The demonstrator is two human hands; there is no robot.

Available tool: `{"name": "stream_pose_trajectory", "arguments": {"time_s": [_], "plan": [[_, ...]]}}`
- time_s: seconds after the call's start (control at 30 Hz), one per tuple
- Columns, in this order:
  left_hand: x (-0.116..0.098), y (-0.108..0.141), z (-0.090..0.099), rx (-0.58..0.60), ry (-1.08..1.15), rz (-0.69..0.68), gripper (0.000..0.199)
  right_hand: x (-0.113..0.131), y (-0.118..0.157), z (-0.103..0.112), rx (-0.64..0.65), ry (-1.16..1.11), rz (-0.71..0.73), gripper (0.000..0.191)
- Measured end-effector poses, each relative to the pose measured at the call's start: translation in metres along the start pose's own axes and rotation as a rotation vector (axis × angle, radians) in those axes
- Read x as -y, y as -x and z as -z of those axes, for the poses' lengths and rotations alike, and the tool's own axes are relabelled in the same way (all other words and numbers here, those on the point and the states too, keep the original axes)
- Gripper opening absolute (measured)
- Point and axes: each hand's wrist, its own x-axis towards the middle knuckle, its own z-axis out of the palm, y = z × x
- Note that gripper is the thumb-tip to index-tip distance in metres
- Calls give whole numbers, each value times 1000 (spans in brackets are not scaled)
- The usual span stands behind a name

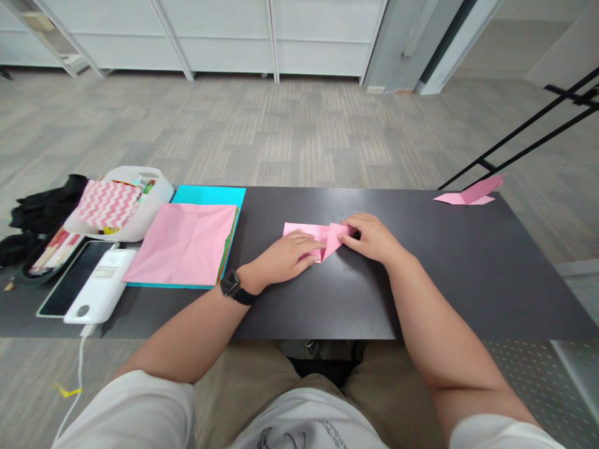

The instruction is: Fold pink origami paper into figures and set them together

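Observation:
A partly folded sheet of pink paper (333, 239) lies on the dark table in front of me. Its right part is folded into a slanted flap. My left hand (296, 252), with a black watch on the wrist, lies flat on the paper's left part, fingers stretched to the right. At the right end my right hand (369, 237) pinches the flap between thumb and fingers. A finished-looking pink folded paper figure (472, 193) stands near the far right corner of the table.
To the left lies a stack of coloured paper, a pink sheet (187, 240) on top. Beyond it are a white power bank (103, 284) with a cable, a phone (77, 274), a white basket (156, 199) and a black cloth bag (47, 206). A black metal frame (496, 159) stands behind the right corner.

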Motion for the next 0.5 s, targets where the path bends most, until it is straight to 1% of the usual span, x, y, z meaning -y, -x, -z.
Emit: {"name": "stream_pose_trajectory", "arguments": {"time_s": [0.07, 0.13, 0.2, 0.37, 0.5], "plan": [[0, -1, -1, -8, -6, -4, 38, 1, 0, -4, -30, -9, -31, 21], [1, -1, -3, 1, -23, -33, 36, 1, 0, -8, -58, -4, -58, 30], [0, -2, -3, 4, -57, -42, 34, 2, 0, -12, -71, 15, -73, 33], [-3, -1, -3, -4, -125, -23, 32, 5, -2, -15, -67, 53, -86, 18], [-4, -2, -3, -1, -108, -40, 30, 7, -2, -15, -70, 58, -92, 16]]}}
